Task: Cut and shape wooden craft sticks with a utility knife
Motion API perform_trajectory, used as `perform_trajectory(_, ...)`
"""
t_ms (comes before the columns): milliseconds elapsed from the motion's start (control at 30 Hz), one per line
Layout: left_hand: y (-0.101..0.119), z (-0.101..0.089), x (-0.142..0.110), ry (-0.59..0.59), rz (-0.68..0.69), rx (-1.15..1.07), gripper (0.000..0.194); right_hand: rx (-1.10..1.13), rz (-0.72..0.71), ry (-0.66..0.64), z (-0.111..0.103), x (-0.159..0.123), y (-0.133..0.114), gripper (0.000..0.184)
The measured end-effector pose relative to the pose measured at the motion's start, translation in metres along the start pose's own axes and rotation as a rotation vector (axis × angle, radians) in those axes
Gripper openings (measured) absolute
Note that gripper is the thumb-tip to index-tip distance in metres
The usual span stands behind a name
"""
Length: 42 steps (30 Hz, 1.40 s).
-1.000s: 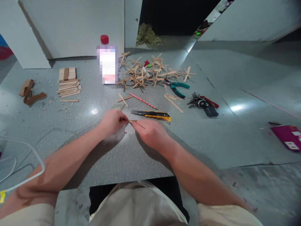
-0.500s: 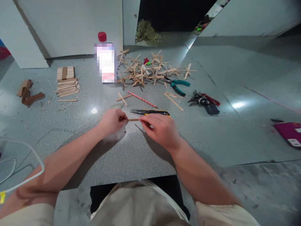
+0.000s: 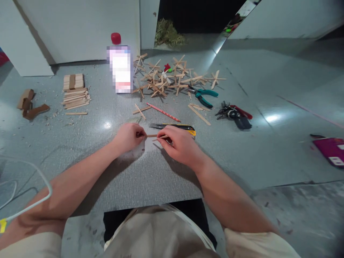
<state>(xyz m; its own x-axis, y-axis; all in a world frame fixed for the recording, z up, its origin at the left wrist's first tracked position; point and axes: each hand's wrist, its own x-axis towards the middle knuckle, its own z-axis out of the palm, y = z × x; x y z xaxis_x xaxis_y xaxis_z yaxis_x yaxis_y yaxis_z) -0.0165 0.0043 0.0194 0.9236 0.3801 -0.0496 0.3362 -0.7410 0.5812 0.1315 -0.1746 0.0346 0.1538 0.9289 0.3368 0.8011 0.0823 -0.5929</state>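
Grey, faintly textured tabletop [image 3: 129, 186] spreads out under both forearms, with pale boards standing along its back edge. Farthest to the left of the left hand, a white cable [image 3: 43, 172] loops above the left forearm. Beyond it, well ahead and left of that hand, lie folded brown strips [image 3: 33, 107], then a banded bundle of sticks [image 3: 77, 81], a loose pile of sticks [image 3: 76, 98] and a single stick [image 3: 76, 113] just nearer. Almost straight ahead of the left hand is a pixelated object [image 3: 122, 71] topped by a red cap [image 3: 116, 38].

Left hand [image 3: 127, 137] has its fingers curled in, thumb and forefinger pinching one end of a brown stick [image 3: 152, 135]. That stick bridges the narrow gap toward the right hand [image 3: 178, 143], whose thumb and fingers close on a slanting thin stick [image 3: 155, 140]; whether they also touch the brown one, I cannot tell.

Just ahead of the right hand's knuckles lies a yellow-and-black cutter [image 3: 172, 127]; past it, a red pencil [image 3: 163, 112] and a heap of crossed sticks [image 3: 161, 84]. Ahead and right of the right hand are teal-handled pliers [image 3: 206, 93], then a bunch of keys [image 3: 228, 111]; far to its right sits a purple item [image 3: 329, 148].
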Motion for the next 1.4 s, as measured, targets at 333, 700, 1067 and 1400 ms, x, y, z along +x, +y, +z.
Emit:
perform_trajectory(333,0.0,0.0,0.001,-0.008,0.016,-0.008,0.016,0.057,0.002,-0.061,0.016,0.002,0.012,0.009)
perform_trajectory(700,-0.002,0.002,0.001,-0.004,0.008,0.004,0.017,0.064,-0.011,0.026,0.027,0.004,0.023,0.014)
perform_trajectory(1067,-0.001,0.002,0.001,-0.004,0.009,0.015,0.018,0.062,-0.061,-0.015,0.031,0.005,0.028,0.02)
perform_trajectory(1400,-0.002,0.004,0.002,-0.001,0.002,0.002,0.017,0.03,-0.059,-0.029,0.036,0.006,0.03,0.034)
